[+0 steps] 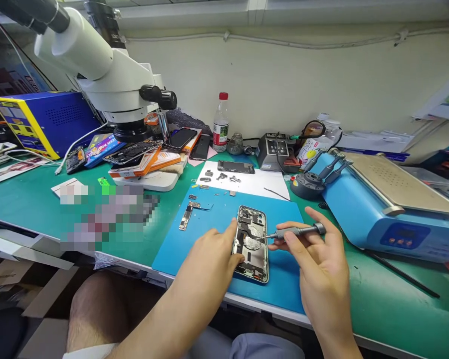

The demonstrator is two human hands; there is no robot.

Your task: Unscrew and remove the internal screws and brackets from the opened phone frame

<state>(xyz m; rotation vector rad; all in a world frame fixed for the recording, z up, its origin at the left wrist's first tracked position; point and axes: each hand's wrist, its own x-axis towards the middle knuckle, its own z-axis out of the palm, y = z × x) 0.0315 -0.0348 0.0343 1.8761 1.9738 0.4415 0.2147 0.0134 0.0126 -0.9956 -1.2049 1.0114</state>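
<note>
An opened phone housing [255, 257] lies on the blue mat [202, 249], its inner parts and a round silvery coil showing. Along its left edge my left hand [219, 252] grips it, with the index finger near the top and the thumb over the lower side. My right hand [320, 264] pinches a grey precision screwdriver [295, 232] between thumb and fingers. The screwdriver lies nearly level, its thin tip over the housing near the coil; whether the tip touches cannot be made out. A logic board [186, 217] rests on the mat to the left.
Small loose parts [221, 176] and a phone screen [235, 167] lie on white paper behind the mat. A microscope [123, 94] stands at back left above stacked phones. To the right are a screwdriver stand [307, 184] and a blue heating machine [389, 209].
</note>
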